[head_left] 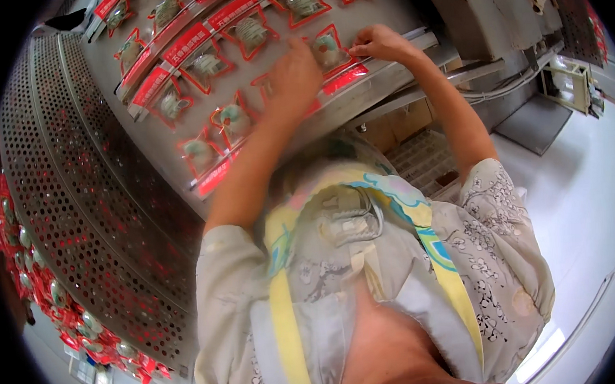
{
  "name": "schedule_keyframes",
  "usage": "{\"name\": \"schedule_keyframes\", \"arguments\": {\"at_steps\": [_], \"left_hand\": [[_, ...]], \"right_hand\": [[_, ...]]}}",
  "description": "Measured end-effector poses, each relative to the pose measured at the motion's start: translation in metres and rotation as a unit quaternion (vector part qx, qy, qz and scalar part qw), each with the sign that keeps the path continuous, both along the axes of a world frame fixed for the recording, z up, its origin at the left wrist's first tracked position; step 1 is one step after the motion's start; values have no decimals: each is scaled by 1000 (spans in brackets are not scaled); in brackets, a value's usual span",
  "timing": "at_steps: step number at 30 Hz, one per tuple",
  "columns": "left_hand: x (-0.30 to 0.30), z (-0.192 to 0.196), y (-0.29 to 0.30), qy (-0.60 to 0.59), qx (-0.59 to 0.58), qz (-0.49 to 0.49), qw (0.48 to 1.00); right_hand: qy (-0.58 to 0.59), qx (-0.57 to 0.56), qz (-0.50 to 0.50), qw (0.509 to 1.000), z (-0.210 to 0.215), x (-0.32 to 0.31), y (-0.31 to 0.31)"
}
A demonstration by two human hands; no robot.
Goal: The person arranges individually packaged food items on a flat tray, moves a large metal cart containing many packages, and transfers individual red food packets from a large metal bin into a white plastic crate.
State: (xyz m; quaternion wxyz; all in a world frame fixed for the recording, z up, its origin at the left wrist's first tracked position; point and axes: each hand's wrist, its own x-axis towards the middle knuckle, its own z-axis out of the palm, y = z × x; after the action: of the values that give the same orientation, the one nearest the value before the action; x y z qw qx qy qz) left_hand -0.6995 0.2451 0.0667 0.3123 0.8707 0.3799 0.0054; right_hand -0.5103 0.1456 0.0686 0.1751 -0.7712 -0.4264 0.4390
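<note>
Rows of clear packets [250, 35] with red header strips [189, 43] printed in white characters lie on a steel table [249, 70]. The left hand [295, 74] reaches forward, blurred, its finger opening and hold unclear, beside a red-edged pouch [327, 48]; at the pouch's right, the right hand [381, 44] angles inward, fingertips nearly together, grip uncertain.

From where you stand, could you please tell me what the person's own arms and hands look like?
The left hand, slightly blurred, and right hand show no gloves. The left forearm and right forearm are uncovered, without cables. The left sleeve and right sleeve are short, loose and pale greyish beige; a dark blossom print shows clearly on the right one.
</note>
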Motion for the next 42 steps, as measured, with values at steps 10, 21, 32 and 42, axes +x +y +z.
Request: {"name": "schedule_keyframes", "arguments": {"at_steps": [10,21,32,42], "left_hand": [[-20,40,-24,-132,87,-168,973],[-8,17,-64,-118,239,-287,920],[7,21,-118,6,153,-285,946],[24,22,-272,-41,-118,-267,955]], "right_hand": [[-188,240,-146,941,20,-49,-53],[-81,201,-260,941,49,-96,-233],[-389,194,-661,611,39,-96,-569],[-279,-71,-791,539,-69,-122,-762]]}}
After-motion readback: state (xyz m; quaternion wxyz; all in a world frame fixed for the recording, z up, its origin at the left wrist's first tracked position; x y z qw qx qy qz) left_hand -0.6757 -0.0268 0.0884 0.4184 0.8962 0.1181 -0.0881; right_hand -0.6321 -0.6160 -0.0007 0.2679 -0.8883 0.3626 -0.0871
